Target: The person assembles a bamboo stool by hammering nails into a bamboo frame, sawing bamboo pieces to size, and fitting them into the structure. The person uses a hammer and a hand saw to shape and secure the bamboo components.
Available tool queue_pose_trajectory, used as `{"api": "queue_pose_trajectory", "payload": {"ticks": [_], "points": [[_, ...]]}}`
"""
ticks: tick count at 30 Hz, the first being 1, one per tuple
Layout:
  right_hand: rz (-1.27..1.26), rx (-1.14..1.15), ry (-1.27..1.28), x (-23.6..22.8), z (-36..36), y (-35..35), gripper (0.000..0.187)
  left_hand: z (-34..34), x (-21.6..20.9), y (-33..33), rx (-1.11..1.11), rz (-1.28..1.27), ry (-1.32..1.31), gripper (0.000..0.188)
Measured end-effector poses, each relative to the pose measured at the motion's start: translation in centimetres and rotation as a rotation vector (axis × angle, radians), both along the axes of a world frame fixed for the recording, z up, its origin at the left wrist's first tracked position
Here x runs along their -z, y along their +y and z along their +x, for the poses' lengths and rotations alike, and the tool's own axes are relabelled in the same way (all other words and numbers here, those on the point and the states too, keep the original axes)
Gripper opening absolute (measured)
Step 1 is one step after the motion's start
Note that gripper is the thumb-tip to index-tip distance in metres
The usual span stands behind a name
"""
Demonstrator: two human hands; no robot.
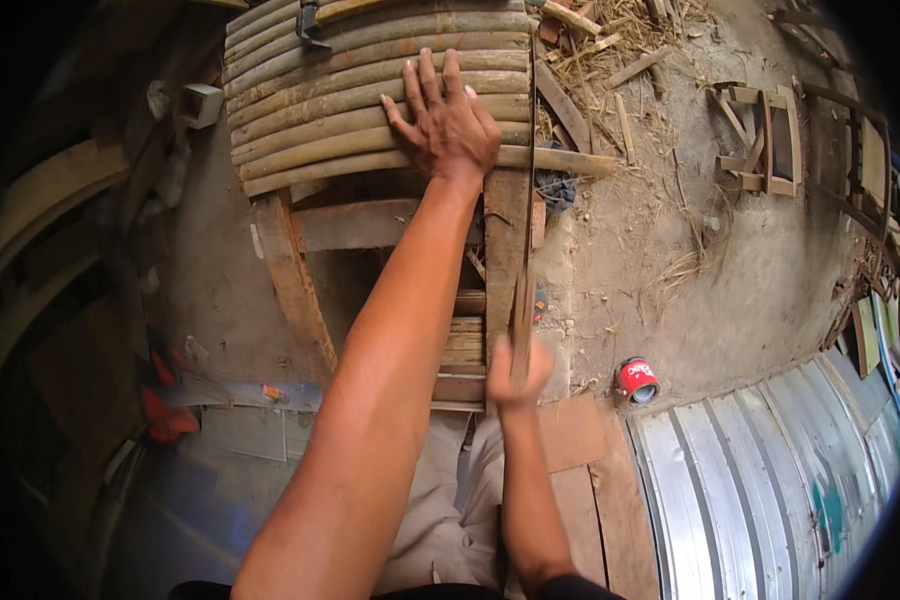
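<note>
My left hand lies flat with spread fingers on a row of bamboo slats, near their right ends. The slats rest side by side across a wooden frame. One slat reaches out past the others on the right. My right hand, slightly blurred, is closed round the handle of a handsaw. Its thin blade is seen edge-on and runs up along the right ends of the slats, against the longer slat. The saw's teeth cannot be made out.
A hammer lies on the far slats. A red can stands on the ground at right, near corrugated metal sheets. Offcuts and shavings litter the far right, with a small wooden frame beyond. A wooden board lies beside my right forearm.
</note>
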State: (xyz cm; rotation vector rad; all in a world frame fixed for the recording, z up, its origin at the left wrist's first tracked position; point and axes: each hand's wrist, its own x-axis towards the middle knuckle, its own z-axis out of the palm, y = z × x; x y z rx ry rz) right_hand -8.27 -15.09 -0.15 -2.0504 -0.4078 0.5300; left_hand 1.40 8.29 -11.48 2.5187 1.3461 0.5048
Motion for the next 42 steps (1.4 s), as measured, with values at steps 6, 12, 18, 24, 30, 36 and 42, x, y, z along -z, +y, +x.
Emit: {"api": "queue_pose_trajectory", "payload": {"ticks": [6, 12, 18, 24, 30, 36, 42], "points": [[0.015, 0.043, 0.084, 0.7, 1.3, 1.1, 0.018, -0.2, 0.3, -0.2, 0.007, 0.037, -0.024, 0.055], [0.028, 0.055, 0.07, -1.0, -2.3, -2.3, 0.017, -0.2, 0.0, -0.1, -0.006, 0.021, 0.004, 0.055], [-0.011, 0.057, 0.101, 1.6, 0.7, 0.7, 0.015, -0.1, 0.1, -0.1, 0.006, 0.042, -0.031, 0.054], [0.022, 0.018, 0.012, -3.6, -0.5, 0.1, 0.021, -0.2, 0.0, -0.1, 0.005, 0.02, -0.008, 0.055], [0.036, 0.071, 0.081, 1.9, 1.2, 1.5, 0.013, -0.1, 0.2, -0.1, 0.004, 0.022, -0.012, 0.055], [0.035, -0.012, -0.053, -0.1, -3.2, -3.8, 0.014, -0.3, 0.3, -0.2, 0.001, 0.025, -0.011, 0.055], [-0.048, 0.016, 0.193, 1.3, 1.4, 0.0, 0.012, -0.3, 0.4, -0.1, 0.038, 0.035, -0.066, 0.056]]}}
